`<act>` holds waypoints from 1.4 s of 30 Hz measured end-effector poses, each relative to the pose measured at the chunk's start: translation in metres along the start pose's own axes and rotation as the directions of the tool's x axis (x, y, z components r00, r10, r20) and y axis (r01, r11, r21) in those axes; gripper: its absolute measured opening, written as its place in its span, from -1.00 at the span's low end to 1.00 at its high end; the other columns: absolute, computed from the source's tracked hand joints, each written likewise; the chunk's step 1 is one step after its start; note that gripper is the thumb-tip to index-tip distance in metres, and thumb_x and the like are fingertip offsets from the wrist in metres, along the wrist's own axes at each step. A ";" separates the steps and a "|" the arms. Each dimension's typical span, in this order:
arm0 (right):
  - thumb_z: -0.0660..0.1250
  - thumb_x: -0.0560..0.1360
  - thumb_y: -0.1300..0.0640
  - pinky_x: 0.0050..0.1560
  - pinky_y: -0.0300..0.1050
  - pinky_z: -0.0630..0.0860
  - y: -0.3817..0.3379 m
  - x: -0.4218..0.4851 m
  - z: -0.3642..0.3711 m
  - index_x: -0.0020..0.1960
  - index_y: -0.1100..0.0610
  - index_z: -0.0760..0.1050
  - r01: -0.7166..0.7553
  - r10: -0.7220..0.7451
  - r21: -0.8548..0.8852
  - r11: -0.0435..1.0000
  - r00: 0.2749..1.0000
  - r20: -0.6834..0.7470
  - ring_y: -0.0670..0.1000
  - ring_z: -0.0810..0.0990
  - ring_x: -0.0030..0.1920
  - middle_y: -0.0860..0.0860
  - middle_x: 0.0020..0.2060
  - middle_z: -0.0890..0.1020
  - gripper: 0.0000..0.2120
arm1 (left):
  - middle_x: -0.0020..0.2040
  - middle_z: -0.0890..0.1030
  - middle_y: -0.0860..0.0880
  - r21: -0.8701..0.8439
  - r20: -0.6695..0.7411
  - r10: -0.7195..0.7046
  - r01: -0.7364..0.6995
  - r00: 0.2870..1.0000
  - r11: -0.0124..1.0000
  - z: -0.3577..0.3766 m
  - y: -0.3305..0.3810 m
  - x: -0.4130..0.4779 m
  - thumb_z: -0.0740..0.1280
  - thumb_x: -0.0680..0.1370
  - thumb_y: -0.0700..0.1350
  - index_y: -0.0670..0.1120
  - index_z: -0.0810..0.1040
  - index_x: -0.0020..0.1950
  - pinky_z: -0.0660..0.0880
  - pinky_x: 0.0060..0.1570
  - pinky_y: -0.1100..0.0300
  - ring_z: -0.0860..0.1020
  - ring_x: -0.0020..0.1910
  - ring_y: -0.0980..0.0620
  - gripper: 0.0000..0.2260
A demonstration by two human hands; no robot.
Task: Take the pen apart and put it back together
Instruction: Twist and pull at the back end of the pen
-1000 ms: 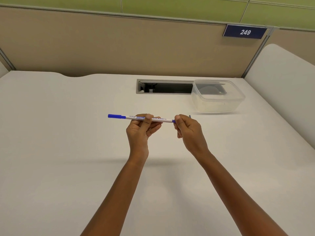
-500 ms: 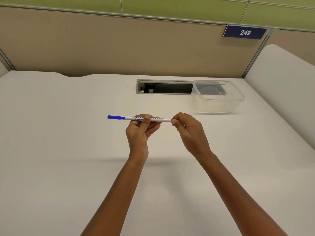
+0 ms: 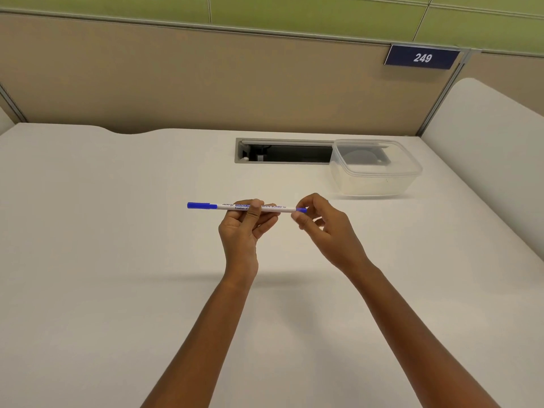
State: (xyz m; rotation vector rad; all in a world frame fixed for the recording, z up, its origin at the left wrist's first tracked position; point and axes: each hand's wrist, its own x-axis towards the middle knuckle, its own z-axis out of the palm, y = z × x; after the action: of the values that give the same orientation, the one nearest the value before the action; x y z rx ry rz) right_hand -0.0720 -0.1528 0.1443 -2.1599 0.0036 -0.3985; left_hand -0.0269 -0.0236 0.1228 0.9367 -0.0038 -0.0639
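Holding the pen point(image 3: 235, 207) level above the surface point(image 3: 117, 275), seemingly in one piece.

My left hand point(image 3: 244, 228) pinches its barrel; my right hand point(image 3: 321, 228) pinches the blue end, so I judge disassembly barely begun or reassembly finishing.

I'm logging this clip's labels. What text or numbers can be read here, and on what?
"249": blue sign on the partition.
"WHITE BOARD": pen barrel.
"Freedom of": barrel's lower line; the rest is hidden by the left hand.
Brand at the cap end: too blurred.
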 end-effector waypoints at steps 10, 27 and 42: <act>0.17 0.54 0.07 -0.40 -0.33 0.26 0.000 0.001 0.002 -0.47 -0.01 0.31 -0.024 0.033 0.117 0.993 0.996 -0.078 -0.14 0.34 -0.49 -0.11 -0.58 0.38 -0.61 | -0.37 0.69 0.01 -0.002 0.039 0.002 -0.002 0.999 1.000 0.001 0.001 -0.002 0.23 0.52 -0.26 -0.13 0.54 -0.20 0.59 -0.34 0.30 0.68 -0.31 0.04 -0.85; 0.25 0.50 0.26 -0.24 -0.52 0.32 0.000 -0.001 0.002 -0.10 0.14 0.49 0.104 -0.123 -0.153 0.983 0.985 -0.123 -0.19 0.48 -0.30 -0.12 -0.37 0.51 -0.93 | -0.37 0.69 0.02 0.008 -0.021 0.001 0.000 1.000 1.000 -0.001 0.002 0.001 0.25 0.52 -0.25 -0.13 0.54 -0.19 0.59 -0.34 0.30 0.67 -0.32 0.05 -0.88; 0.11 0.57 0.03 -0.42 -0.44 0.33 -0.003 0.001 0.004 -0.30 -0.01 0.37 -0.060 0.064 0.035 0.998 0.992 -0.107 -0.18 0.42 -0.47 -0.05 -0.51 0.45 -0.73 | -0.37 0.69 0.02 -0.021 -0.006 0.015 -0.016 1.000 1.000 0.002 0.004 0.001 0.24 0.51 -0.25 -0.13 0.54 -0.20 0.59 -0.33 0.30 0.67 -0.32 0.05 -0.87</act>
State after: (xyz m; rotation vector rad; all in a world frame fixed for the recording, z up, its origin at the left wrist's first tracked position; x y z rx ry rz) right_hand -0.0703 -0.1478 0.1444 -2.0989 0.1236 -0.4755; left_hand -0.0260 -0.0227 0.1269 0.9154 -0.0052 -0.0468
